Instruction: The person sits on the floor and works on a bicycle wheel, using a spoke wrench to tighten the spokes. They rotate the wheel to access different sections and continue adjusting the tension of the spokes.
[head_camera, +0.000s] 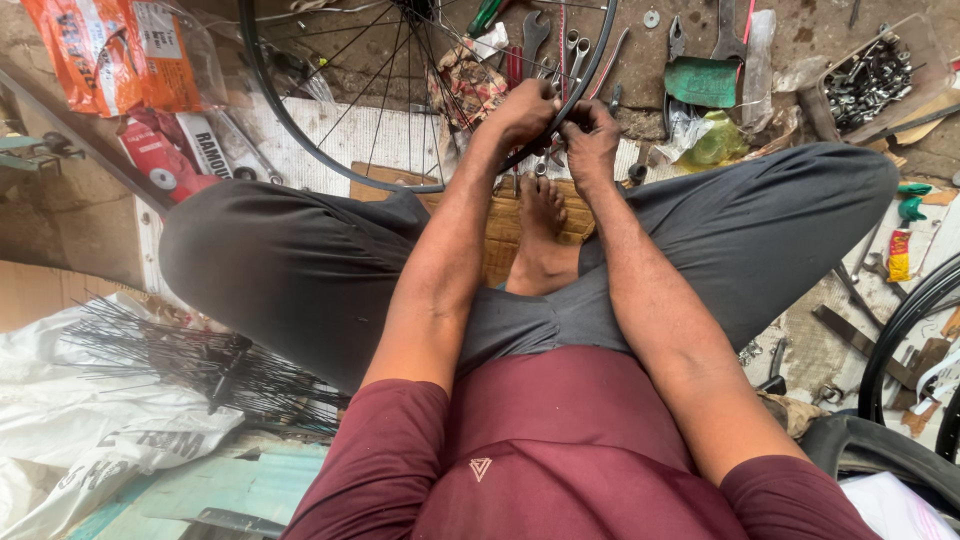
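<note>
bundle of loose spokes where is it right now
In the head view the bundle of loose spokes lies on the person's left, on white plastic sheeting beside the left knee.

A floor-level bicycle repair workshop: spanners (560, 45) at top centre, loose spokes (190, 360) lower left, a tray of bolts (868, 85) upper right.

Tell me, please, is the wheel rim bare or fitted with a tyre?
Bare: the wheel rim shows only metal and spokes, no tyre, where both hands grip it.

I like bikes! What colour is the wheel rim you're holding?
The wheel rim is black, with thin metal spokes; it shows best in the head view, held by both hands.
</note>
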